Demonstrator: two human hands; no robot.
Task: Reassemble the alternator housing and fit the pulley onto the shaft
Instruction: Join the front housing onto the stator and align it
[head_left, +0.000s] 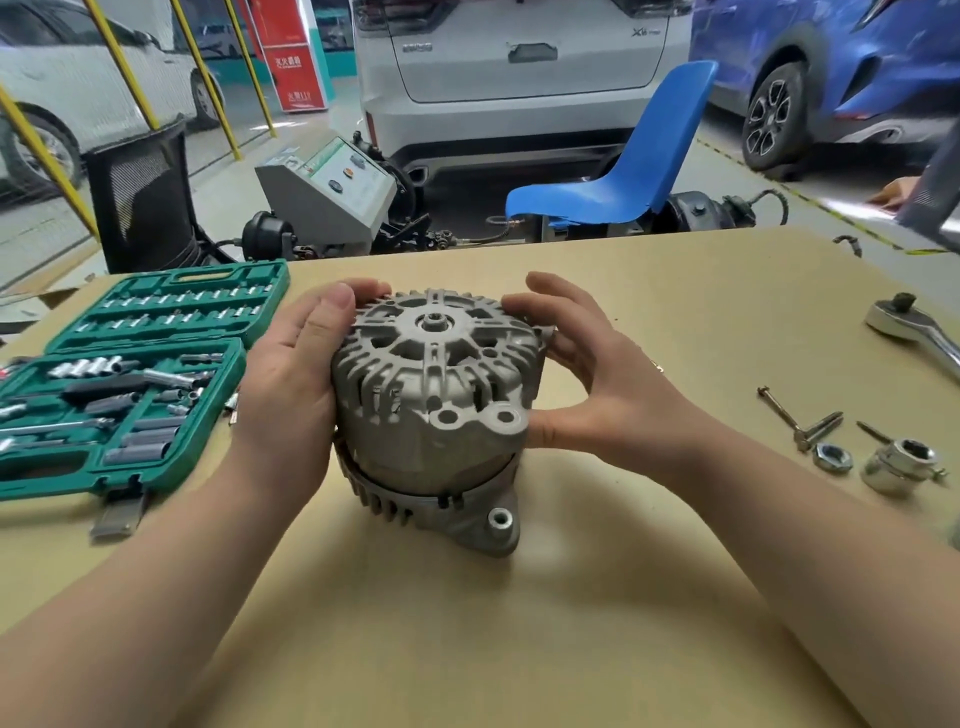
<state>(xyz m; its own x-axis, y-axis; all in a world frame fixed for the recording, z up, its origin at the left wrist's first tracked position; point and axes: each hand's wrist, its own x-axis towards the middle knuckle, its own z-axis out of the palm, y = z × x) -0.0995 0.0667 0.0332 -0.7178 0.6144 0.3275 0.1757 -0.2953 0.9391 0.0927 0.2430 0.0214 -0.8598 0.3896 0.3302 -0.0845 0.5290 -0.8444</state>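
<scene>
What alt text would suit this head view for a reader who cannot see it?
Both hands, left hand and right hand, grip the grey alternator housing standing on a tan table. An open green socket set lies left; a ratchet, bolts and nut lie right.

We reach in with both bare forearms from the near edge of the table (675, 291), angled toward each other. Our left hand (291, 384) stands on edge, palm turned inward, thumb up and bent over the top, fingers wrapped round the far side out of sight. Our right hand (597, 374) mirrors it from the other side, fingers curved and spread above, thumb stretched low and pointing inward, an open arch between thumb and fingers.
</scene>
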